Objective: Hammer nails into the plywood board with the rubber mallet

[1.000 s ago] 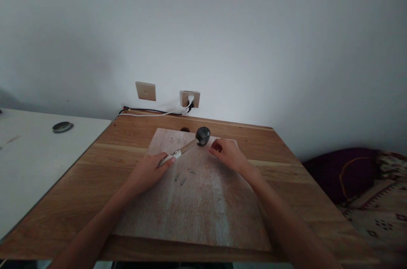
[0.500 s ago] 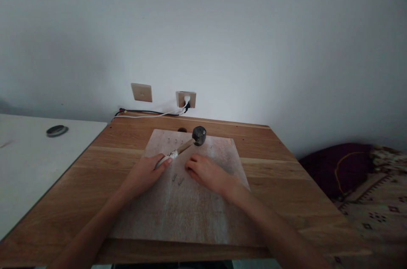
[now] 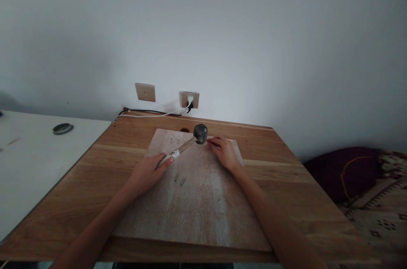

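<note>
My left hand [image 3: 152,172] is closed around the pale grip of a mallet [image 3: 187,145], whose dark, rounded head points away to the right over the far part of a worn, whitish board [image 3: 190,214]. To the right of that head, my right hand [image 3: 224,150] has its thumb and fingers pinched together low over the board; whatever lies between the fingertips is too small to make out. Two small grey metal pieces [image 3: 179,179] lie on the board between my arms. Near its far edge stand several tiny pins or nails [image 3: 172,139], partly behind the mallet.
The board lies on a wooden table [image 3: 280,188] against a wall. Black and white cables [image 3: 149,115] run along the back to a wall socket [image 3: 190,99]. On the left, a white table [image 3: 47,159] carries a round dark lid-like object [image 3: 62,128]. Patterned fabric [image 3: 378,201] is at right.
My right hand has moved away from me and to the right, from mid-board to beside the mallet head. My left hand keeps its grip on the mallet. The view has shifted slightly.
</note>
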{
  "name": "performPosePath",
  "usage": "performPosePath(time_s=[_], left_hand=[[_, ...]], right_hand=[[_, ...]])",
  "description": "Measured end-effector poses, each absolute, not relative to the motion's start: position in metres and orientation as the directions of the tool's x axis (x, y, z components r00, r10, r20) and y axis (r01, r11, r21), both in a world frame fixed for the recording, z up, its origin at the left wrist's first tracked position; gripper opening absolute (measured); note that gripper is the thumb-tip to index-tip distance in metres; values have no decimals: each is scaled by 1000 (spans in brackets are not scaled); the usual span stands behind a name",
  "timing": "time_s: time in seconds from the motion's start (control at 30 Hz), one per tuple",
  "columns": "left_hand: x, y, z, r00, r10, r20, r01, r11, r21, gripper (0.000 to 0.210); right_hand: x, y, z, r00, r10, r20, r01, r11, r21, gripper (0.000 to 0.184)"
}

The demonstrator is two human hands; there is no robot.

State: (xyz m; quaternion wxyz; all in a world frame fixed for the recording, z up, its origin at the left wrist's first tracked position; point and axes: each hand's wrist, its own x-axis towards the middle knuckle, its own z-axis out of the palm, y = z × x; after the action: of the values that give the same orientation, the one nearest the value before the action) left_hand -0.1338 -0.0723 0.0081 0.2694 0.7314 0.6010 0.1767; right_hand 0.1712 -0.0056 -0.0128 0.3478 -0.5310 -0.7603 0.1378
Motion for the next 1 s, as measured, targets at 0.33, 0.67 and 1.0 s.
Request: performPosePath(time_s=[0.33,0.67,1.0], left_hand=[[-134,-73,8,194,978,-73,785,-110,609,51],[-133,-74,8,196,978,-68,793,-118,597,50],[-132,-73,8,191,979,-74,803,-112,586,51]], right_hand=[[171,-2,-26,-254,891,376,730,432,-530,22],[169,-3,-24,-285,882,377,725,455,-518,22],[166,-3,-22,-261,909,325,750,403,-525,14]])
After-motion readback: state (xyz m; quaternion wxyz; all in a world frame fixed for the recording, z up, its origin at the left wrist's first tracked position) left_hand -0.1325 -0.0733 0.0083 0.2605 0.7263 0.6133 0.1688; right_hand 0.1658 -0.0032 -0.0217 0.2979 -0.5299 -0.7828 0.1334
